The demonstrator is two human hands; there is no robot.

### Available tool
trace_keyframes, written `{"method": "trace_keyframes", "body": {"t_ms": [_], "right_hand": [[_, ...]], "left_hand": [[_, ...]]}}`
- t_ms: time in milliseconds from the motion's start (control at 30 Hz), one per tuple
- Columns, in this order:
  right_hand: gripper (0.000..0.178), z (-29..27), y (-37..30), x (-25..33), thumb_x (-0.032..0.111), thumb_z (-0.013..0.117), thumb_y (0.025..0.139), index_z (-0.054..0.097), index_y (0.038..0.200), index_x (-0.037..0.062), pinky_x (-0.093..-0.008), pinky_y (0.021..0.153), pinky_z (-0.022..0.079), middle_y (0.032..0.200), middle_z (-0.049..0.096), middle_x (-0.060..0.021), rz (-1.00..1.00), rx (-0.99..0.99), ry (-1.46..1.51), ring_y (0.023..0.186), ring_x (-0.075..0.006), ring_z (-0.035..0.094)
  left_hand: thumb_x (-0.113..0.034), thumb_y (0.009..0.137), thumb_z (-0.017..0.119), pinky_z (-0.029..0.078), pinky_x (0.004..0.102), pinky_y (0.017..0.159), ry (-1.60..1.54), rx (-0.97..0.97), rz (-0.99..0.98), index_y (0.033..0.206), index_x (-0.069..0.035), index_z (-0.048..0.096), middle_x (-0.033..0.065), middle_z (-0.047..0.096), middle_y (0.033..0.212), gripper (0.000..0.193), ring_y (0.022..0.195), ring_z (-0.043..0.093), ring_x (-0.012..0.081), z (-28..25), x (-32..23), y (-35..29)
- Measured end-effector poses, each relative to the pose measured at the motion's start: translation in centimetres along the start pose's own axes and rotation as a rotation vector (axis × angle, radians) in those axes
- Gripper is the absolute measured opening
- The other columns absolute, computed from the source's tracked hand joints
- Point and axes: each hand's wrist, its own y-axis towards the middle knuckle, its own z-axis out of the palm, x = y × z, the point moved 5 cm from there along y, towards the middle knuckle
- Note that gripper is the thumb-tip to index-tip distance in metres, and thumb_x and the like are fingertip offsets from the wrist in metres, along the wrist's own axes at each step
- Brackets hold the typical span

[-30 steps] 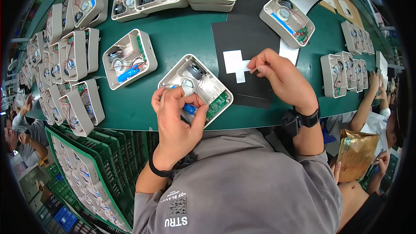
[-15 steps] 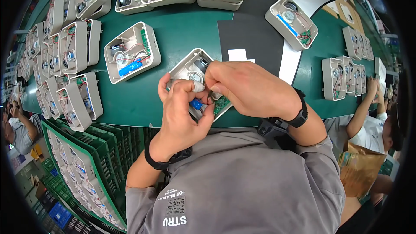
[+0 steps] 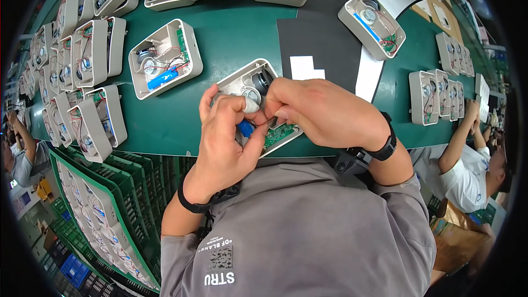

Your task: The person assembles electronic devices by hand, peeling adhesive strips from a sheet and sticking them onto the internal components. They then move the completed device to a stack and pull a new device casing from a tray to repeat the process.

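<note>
An open light-grey plastic housing [image 3: 231, 81] lies tilted on the table in front of me. Inside it are a black round speaker [image 3: 263, 80], a silver round part [image 3: 251, 96], a blue cylindrical battery [image 3: 245, 128] and a green circuit board [image 3: 279, 134]. My left hand [image 3: 228, 132], with a white wrap on one finger, is closed over the housing's left side, pinching thin wires beside the battery. From the right, my right hand [image 3: 319, 110] reaches in, its thumb and forefinger closed on a small dark piece at the wires. Fingers hide part of it.
A similar housing with a blue battery [image 3: 165, 78] lies to the left, another [image 3: 374, 25] at the upper right. Several more stand stacked at far left, at the back and at right. White paper pieces [image 3: 301, 68] lie on a black sheet. Green crates [image 3: 118, 181] stand lower left.
The housing and both hands sit slightly differently in view, with more of the circuit board showing. My right hand has shifted slightly right; both hands stay closed at the wires.
</note>
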Motion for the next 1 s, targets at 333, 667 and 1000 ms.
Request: {"method": "trace_keyframes", "body": {"t_ms": [333, 667, 1000], "right_hand": [[0.012, 1.4, 0.2, 0.9, 0.005, 0.065, 0.095, 0.053, 0.098, 0.0052, -0.0475, 0.071, 0.05, 0.091, 0.065, -0.012, -0.102, -0.11, -0.133, 0.083, -0.0387, 0.064], [0.017, 2.4, -0.5, 0.9, 0.003, 0.069, 0.09, 0.054, 0.098, 0.0055, -0.0443, 0.066, 0.051, 0.091, 0.064, -0.009, -0.16, -0.293, -0.23, 0.082, -0.0348, 0.066], [0.018, 1.4, -0.2, 1.0, 0.001, 0.07, 0.089, 0.055, 0.1, 0.004, -0.0423, 0.063, 0.051, 0.086, 0.065, -0.0102, -0.13, -0.238, -0.194, 0.078, -0.0326, 0.066]], "left_hand": [[0.003, 0.078, 0.078, 0.028, 0.0591, 0.117, 0.058, -0.028, -0.005, 0.116, -0.004, 0.049, 0.0032, 0.072, 0.085, 0.049, 0.095, 0.064, 0.0262, 0.0, -0.3, 0.1], [0.001, 0.078, 0.079, 0.027, 0.0573, 0.119, -0.058, -0.04, -0.097, 0.119, -0.003, 0.046, 0.0041, 0.073, 0.085, 0.053, 0.093, 0.067, 0.0245, -0.3, -0.3, -0.1], [-0.001, 0.075, 0.082, 0.033, 0.0574, 0.115, 0.106, -0.213, 0.037, 0.111, -0.007, 0.053, 0.0021, 0.068, 0.086, 0.046, 0.09, 0.066, 0.0259, 0.6, -0.4, -0.4]]}}
